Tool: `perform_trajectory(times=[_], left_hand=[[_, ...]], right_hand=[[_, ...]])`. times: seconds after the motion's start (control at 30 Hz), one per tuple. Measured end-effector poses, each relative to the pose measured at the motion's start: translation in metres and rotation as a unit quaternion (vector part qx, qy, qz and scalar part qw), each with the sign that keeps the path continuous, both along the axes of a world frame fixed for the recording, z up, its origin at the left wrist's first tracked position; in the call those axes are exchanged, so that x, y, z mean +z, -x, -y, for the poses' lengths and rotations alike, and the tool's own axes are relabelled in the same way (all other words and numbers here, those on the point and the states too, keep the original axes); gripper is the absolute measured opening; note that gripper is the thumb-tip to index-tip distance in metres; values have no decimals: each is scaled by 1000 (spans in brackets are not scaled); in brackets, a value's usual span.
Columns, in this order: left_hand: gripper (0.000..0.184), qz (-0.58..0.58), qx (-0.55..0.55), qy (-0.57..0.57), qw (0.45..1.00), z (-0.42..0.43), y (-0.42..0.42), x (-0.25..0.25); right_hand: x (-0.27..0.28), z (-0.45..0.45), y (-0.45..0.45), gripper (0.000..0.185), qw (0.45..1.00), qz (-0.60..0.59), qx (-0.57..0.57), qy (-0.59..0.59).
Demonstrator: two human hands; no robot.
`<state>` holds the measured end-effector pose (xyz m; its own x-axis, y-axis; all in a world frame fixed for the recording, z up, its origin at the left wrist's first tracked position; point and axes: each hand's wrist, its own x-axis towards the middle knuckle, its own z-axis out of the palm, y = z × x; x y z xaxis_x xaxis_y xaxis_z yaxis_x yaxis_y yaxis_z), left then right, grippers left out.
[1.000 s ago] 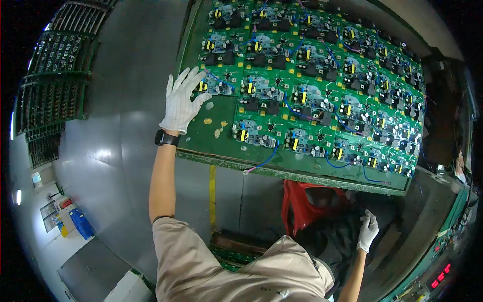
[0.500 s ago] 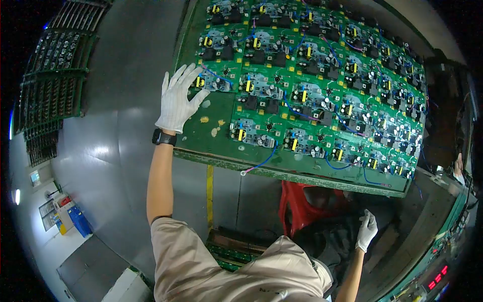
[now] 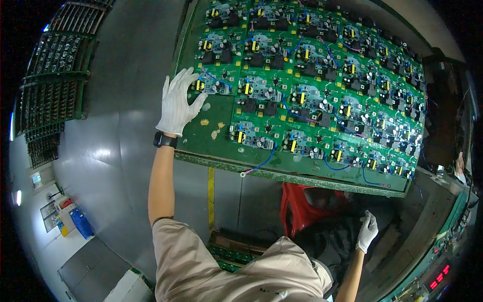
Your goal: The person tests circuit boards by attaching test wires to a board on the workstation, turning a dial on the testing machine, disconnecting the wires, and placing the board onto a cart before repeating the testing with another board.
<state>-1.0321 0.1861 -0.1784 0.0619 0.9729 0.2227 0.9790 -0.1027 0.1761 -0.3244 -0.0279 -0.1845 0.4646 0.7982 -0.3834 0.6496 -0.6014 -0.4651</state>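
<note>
My left hand [image 3: 176, 104], in a white striped glove, is open at the left edge of the green tabletop [image 3: 206, 141]. Its fingertips are beside the leftmost circuit board [image 3: 211, 84] of the third row; whether they touch it I cannot tell. My right hand [image 3: 368, 231], also gloved, hangs low at the right, below the table's front edge, fingers loosely bent and apart with nothing visible in them. Rows of green circuit boards [image 3: 307, 100] with yellow and black parts cover most of the tabletop. A blue wire [image 3: 262, 164] from a front board hangs over the edge.
A red plastic chair [image 3: 297, 206] with dark cloth on it stands under the front edge. Racks of boards [image 3: 53, 95] line the left. At right are a bench with a red digital display [image 3: 439, 277] and another person's hand [image 3: 460, 167].
My left hand has drawn back slightly toward me, its fingers a little more bent. My right hand stays almost where it was. The boards look unchanged.
</note>
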Motion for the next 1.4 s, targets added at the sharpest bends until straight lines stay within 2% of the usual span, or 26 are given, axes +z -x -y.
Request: perform_trajectory(times=[0.1,0.63,1.0,1.03,1.1,1.13,1.17,1.2,1.23,1.27,1.3,1.33,1.4], left_hand=[[56,13,-6,1,1000,0,1,1],[56,-10,-4,-2,1000,0,3,-2],[58,-18,-2,-12,1000,-1,-1,3],[58,-19,-15,-17,1000,1,0,8],[62,-15,-40,-71,997,5,-4,20],[65,-7,-13,-89,996,14,-22,40],[63,42,31,-84,995,26,-47,64],[59,103,50,-120,986,36,-66,67],[57,167,103,-86,977,47,-110,93],[52,146,44,-156,976,63,-129,88],[47,185,6,-167,969,74,-143,71],[49,175,-77,-185,964,83,-188,79],[53,242,-188,-122,944,92,-266,53]], right_hand=[[1,-1,2,28,999,7,26,-24],[-2,5,-2,28,999,19,21,-36],[8,-12,7,27,997,-50,11,-50],[16,-16,8,28,997,-58,18,-39],[37,-17,9,28,988,-143,-42,-51],[46,-13,9,28,983,-159,-32,-90],[53,-4,3,28,978,-158,-38,-134],[52,11,-9,28,976,-122,-10,-180],[73,19,-13,28,979,-104,-6,-174],[74,37,-23,28,974,-75,-3,-212],[76,54,-35,28,974,-69,-20,-214],[76,71,-43,28,973,-21,-21,-229],[65,104,-57,28,962,17,-56,-266]])
